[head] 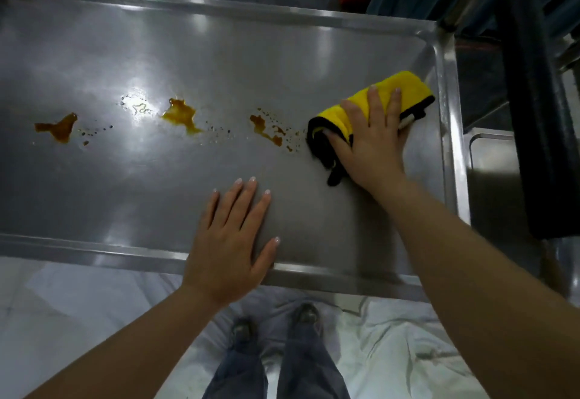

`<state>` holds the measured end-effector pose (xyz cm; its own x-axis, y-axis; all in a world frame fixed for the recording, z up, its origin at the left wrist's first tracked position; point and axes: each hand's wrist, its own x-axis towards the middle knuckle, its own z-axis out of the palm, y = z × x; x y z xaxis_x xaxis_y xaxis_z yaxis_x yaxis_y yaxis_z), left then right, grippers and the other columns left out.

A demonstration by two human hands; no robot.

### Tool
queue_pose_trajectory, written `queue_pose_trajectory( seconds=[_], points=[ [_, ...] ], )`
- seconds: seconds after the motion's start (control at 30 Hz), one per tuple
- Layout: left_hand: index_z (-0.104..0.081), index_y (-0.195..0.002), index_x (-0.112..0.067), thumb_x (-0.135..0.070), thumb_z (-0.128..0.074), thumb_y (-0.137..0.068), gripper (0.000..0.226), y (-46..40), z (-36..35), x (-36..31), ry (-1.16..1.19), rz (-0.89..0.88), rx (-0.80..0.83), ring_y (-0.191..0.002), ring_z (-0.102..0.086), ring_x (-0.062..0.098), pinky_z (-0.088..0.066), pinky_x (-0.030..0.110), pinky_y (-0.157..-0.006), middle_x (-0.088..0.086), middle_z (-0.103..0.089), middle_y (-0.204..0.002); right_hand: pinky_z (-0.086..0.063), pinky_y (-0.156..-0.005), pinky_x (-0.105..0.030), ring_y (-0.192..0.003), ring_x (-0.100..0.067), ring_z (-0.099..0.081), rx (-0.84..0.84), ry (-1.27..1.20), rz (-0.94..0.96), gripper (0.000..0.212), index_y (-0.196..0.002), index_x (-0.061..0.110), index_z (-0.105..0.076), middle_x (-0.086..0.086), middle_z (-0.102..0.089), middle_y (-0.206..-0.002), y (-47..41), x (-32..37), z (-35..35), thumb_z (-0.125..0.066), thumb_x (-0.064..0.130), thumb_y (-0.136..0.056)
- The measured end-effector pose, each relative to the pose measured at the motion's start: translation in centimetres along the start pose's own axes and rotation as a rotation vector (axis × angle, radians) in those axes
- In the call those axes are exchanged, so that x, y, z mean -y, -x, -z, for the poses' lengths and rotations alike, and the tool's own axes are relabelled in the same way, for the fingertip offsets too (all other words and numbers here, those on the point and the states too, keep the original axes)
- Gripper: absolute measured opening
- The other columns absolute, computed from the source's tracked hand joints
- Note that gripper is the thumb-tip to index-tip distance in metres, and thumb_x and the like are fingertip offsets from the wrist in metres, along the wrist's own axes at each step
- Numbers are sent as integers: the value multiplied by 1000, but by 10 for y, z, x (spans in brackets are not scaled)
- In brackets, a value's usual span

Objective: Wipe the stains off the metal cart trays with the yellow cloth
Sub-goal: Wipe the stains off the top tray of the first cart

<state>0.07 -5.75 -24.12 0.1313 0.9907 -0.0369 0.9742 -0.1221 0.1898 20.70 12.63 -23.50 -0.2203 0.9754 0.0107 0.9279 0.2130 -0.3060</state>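
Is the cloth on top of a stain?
No, the cloth lies beside the nearest stain, near the tray's right end.

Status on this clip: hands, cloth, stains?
Right hand presses yellow cloth flat at tray's right end. Left hand open on tray. Three brown stains unwiped, path unobstructed.

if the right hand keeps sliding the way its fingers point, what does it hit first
The right hand, pressing the cloth, points up and slightly right toward the tray's far-right corner. First in that line is probably the tray's raised rim; no stain lies that way.
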Motion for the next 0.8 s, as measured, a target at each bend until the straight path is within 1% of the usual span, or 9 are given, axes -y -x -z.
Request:
queue_pose_trajectory(
  seconds=[0.1,0.23,0.37,0.43,0.5,0.57,0.63,0.73,0.8],
  points=[
    [-31,-150,-15,-54,-34,-94,68,-1,-1,0,-12,6,-10,-147,-17,25,-17,51,-118,9,-24,-158,-7,-109,-68,-145,-37,10,25,-16,34,54,-139,30,-40,-7,-10,-160,-46,-3,2,-46,52,-90],
    [-31,-150,-16,-53,-36,-93,68,-3,-2,-2,-7,15,-27,-147,-16,24,-17,51,-117,8,-23,-158,-3,-116,-56,-146,-36,3,60,-94,111,47,-133,25,-48,-5,-29,-154,-98,-8,10,-51,37,-88],
    [-33,-149,-15,-53,-39,-93,68,-5,-3,-4,-3,19,-42,-147,-17,24,-19,52,-117,8,-25,-157,-7,-116,-54,-147,-28,-3,138,-190,103,42,-123,26,-58,2,-39,-149,-125,-9,19,-53,29,-81],
    [-34,-148,-15,-53,-38,-93,67,-6,-3,-5,0,20,-48,-146,-19,24,-19,52,-117,8,-26,-157,-10,-113,-40,-147,-23,-4,186,-309,88,45,-113,21,-63,1,-40,-149,-120,-7,24,-51,34,-72],
    [-35,-148,-15,-53,-39,-93,67,-6,-3,-5,5,19,-44,-146,-20,24,-20,52,-116,8,-27,-157,-12,-105,-25,-147,-20,-7,245,-543,70,47,-101,7,-67,3,-45,-143,-105,-2,27,-49,36,-68],
    [-36,-147,-15,-54,-39,-93,67,-6,-2,-5,9,21,-34,-146,-20,23,-20,52,-116,8,-28,-157,-14,-111,-28,-146,-16,-12,320,-777,-7,45,-95,9,-70,9,-39,-143,-81,5,29,-51,40,-68],
    [-36,-147,-16,-54,-39,-92,67,-7,0,-4,17,24,-23,-146,-20,23,-20,52,-116,8,-28,-156,-15,-117,-33,-144,-11,-16,384,-832,-20,33,-85,21,-69,2,-36,-151,-51,10,30,-53,45,-70],
    [-39,-145,-15,-53,-43,-91,67,-8,5,-7,44,26,-28,-145,-24,24,-21,52,-116,9,-32,-155,-14,-115,-31,-143,-12,-21,310,-776,79,19,-71,11,-71,-5,-62,-125,-4,15,27,-61,20,-85],
    [-41,-145,-14,-51,-47,-90,67,-8,9,-8,76,31,-26,-144,-25,24,-21,52,-116,9,-33,-154,-15,-116,-33,-143,-15,-21,233,-744,88,14,-76,17,-73,3,-62,-118,28,19,26,-66,9,-85]
  ],
)
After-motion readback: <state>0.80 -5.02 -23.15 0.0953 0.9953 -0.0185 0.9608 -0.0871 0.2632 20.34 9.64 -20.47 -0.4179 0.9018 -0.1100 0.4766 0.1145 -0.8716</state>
